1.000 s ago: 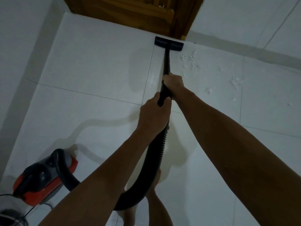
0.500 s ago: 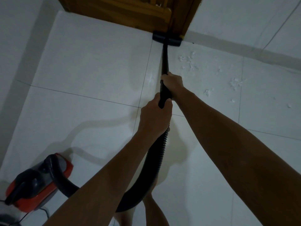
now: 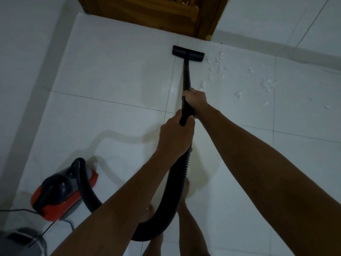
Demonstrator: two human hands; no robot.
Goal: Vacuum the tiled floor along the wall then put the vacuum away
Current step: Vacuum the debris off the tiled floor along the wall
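Progress: mid-sweep | my left hand (image 3: 176, 137) and right hand (image 3: 195, 97) both clench the black plastic vacuum wand (image 3: 186, 78) | left: white paper scraps (image 3: 217, 65) right of my fingers, red canister vacuum (image 3: 60, 191) unstowed.

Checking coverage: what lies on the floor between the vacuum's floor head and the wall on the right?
In the head view, scattered white debris lies on the tiles between the floor head and the wall.

floor nozzle (image 3: 188, 53) pulled back off the wooden door (image 3: 147, 13) base, now on open tile clear of it, after being pushed up against the door half a second ago
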